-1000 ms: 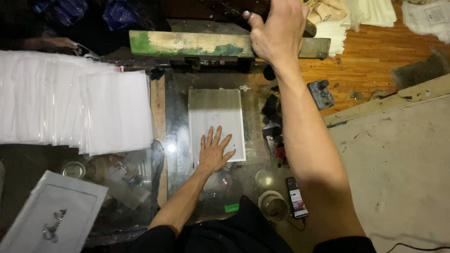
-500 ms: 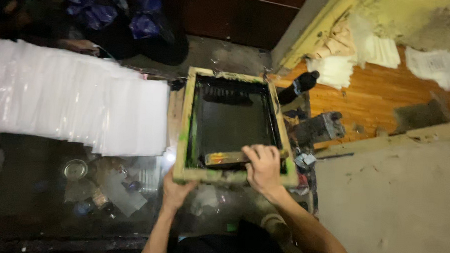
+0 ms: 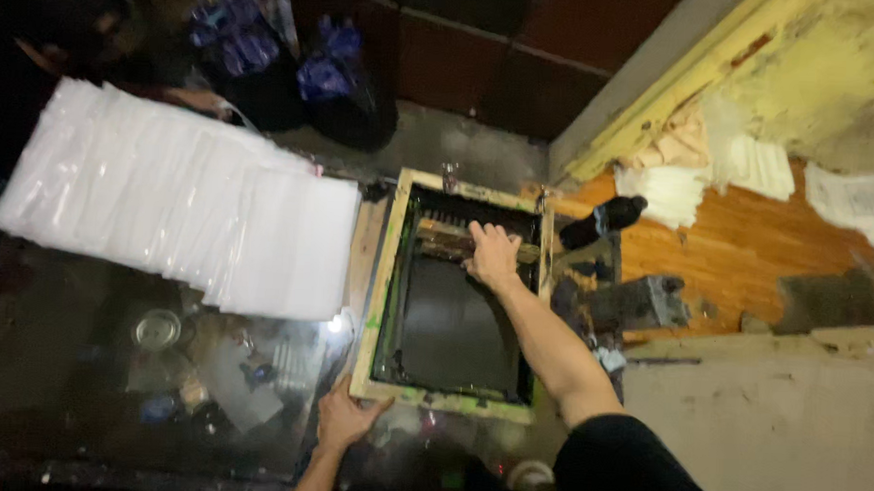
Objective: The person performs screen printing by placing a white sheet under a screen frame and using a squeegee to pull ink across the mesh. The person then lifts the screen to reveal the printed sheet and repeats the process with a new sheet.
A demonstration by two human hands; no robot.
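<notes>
A wooden screen-printing frame (image 3: pixel 375 290) with a dark mesh lies flat on the glass table. My right hand (image 3: pixel 493 255) is at the frame's far end, fingers closed over a wooden squeegee (image 3: pixel 445 242) that lies across the mesh. My left hand (image 3: pixel 344 417) presses on the frame's near left corner, fingers spread against the wood. The sheet under the frame is hidden.
A fanned stack of white sheets (image 3: pixel 182 208) lies left of the frame. Small jars (image 3: pixel 157 330) show under the glass. A black bottle (image 3: pixel 602 220) and a metal clamp (image 3: pixel 638 301) sit right of the frame, with white cloths (image 3: pixel 740 174) on the wooden floor.
The frame was raised, then lowered flat over the white sheet. My right hand moved the squeegee from the near end to the far end. My left hand moved to the frame's corner.
</notes>
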